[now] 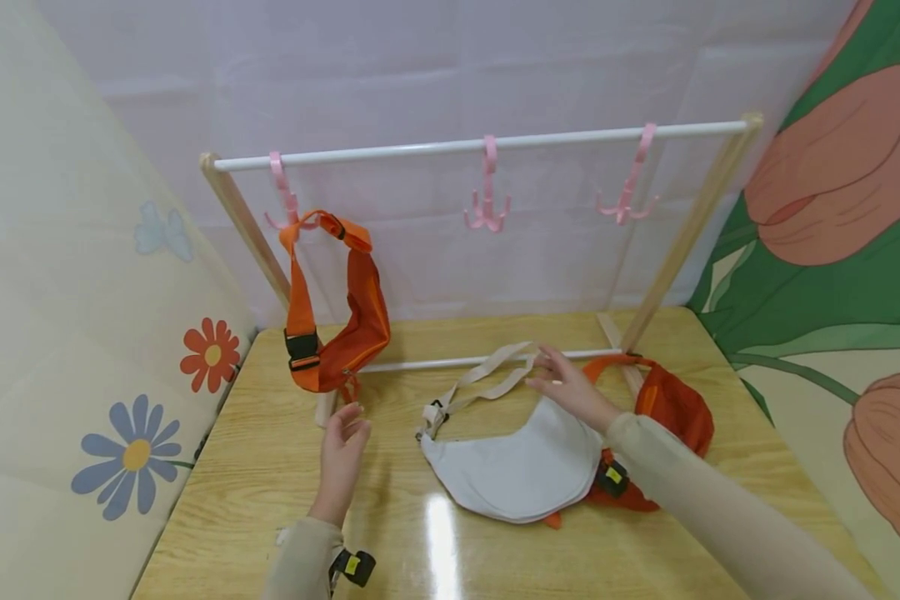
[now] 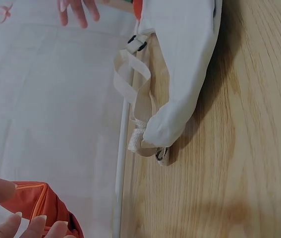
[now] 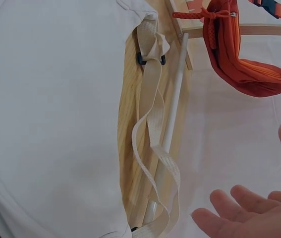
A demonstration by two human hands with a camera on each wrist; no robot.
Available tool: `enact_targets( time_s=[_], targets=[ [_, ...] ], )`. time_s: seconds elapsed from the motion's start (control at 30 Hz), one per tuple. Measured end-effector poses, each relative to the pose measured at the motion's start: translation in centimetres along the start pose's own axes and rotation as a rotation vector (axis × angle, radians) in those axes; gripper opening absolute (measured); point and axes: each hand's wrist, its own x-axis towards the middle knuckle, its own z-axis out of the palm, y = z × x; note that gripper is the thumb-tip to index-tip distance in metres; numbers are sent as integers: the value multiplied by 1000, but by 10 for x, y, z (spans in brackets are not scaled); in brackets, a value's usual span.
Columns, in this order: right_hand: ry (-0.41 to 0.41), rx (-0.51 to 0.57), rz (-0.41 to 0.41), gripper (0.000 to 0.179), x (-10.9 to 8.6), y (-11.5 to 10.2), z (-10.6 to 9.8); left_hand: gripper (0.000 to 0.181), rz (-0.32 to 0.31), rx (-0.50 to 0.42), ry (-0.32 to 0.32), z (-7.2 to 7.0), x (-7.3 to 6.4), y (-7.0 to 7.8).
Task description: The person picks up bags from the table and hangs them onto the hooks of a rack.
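A white waist bag [image 1: 513, 467] lies on the table, its cream strap [image 1: 487, 375] looped toward the rack. My right hand [image 1: 573, 390] is above this bag, at the strap's far end in the head view; the right wrist view shows its fingers [image 3: 224, 213] spread, apart from the strap. An orange waist bag [image 1: 367, 308] hangs by its strap from the left pink hook [image 1: 285, 196]. Just below it is my left hand [image 1: 342, 450], fingers loosely bent and holding nothing. A second orange waist bag [image 1: 675, 408] lies partly under the white one, behind my right forearm.
The rack has a white top bar [image 1: 420, 150], wooden legs [image 1: 690, 233] and a low white bar [image 1: 450, 362]. Bare pink hooks hang at its middle [image 1: 487, 196] and right [image 1: 630, 183]. A pale cloth stands behind, and flower-printed panels flank the wooden table [image 1: 255, 500].
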Motion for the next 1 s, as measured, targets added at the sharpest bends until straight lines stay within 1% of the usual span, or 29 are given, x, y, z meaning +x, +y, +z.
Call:
enact_targets(
  time_s=[0.1,0.27,0.37,0.53,0.63,0.83,1.0],
  targets=[
    [-13,-10,31,69,-1,4,-2,35,-5,3,5,2,0,0],
    [-33,-52,133,74,-4,10,-6,33,-1,6,15,5,1,0],
    [-33,-63,172,76,-6,14,-7,33,2,-3,13,6,0,0],
    [-27,-72,182,75,-8,18,-8,33,-8,-30,12,7,0,0],
    [-26,-60,196,75,-9,20,-9,33,-9,-36,6,7,-1,1],
    [-25,-20,249,80,-10,25,-11,34,-22,-27,-21,8,-2,3],
    [-19,-32,263,81,-12,30,-11,32,-15,-23,-20,10,-3,3]
  ],
)
